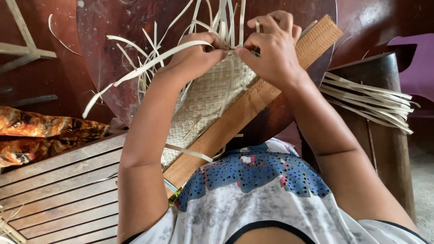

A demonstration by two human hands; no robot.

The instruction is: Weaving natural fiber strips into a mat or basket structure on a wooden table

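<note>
- Left hand (196, 56) and right hand (271, 49) pinch pale flat strips (226, 20) at the woven mat (212, 97) edge.
- Mat lies on a rough wooden board (253, 101).
- Loose strip bundle (370, 101) lies nearby on the right.

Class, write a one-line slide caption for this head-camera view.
Both hands, left hand and right hand, pinch pale strips at the edge of a woven mat resting on a wooden board.

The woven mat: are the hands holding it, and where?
Yes. Both the left hand and the right hand pinch pale strips at the woven mat's unfinished upper edge, beside the wooden board.
</note>
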